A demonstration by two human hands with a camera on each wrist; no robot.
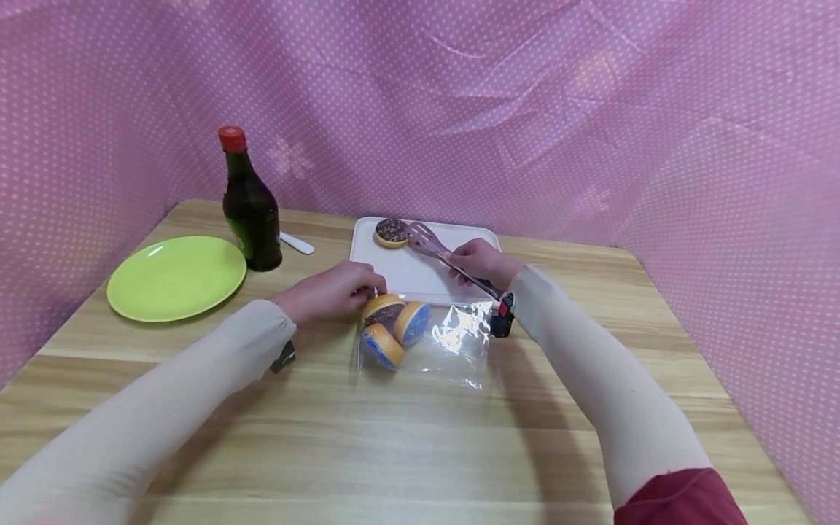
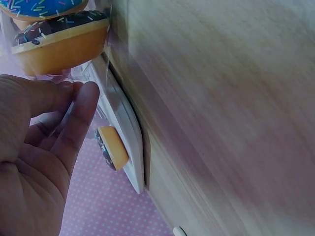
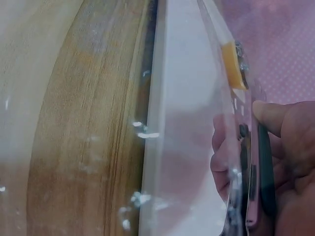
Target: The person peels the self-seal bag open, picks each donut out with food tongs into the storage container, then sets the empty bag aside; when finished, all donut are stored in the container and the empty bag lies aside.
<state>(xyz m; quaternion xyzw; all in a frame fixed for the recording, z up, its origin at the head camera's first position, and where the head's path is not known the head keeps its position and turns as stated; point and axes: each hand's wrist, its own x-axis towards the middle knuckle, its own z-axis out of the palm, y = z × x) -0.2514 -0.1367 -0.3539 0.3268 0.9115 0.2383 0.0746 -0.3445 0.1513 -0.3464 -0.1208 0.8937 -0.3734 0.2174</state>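
My left hand [image 1: 337, 289] pinches the upper left edge of a clear plastic bag [image 1: 453, 357] between thumb and fingertips. Inside, bunched at the left, are a chocolate-topped donut [image 2: 61, 46] and two blue-topped donuts [image 1: 413, 324]. My right hand [image 1: 484, 262] grips a pink slotted spatula [image 1: 426, 240] by its handle, above a white tray [image 1: 426, 273]. On the tray's far left part sits another chocolate-topped donut [image 1: 391, 232] with sprinkles. The slotted head lies right at that donut's side. In the right wrist view, the bag's film crosses in front of the handle.
A lime-green plate [image 1: 177, 277] lies at the left of the wooden table [image 1: 426, 452]. Beside it stands a dark bottle [image 1: 252, 219] with a red cap, a white handle [image 1: 297, 243] showing behind it. Pink dotted cloth [image 1: 459, 109] hangs round the back and sides.
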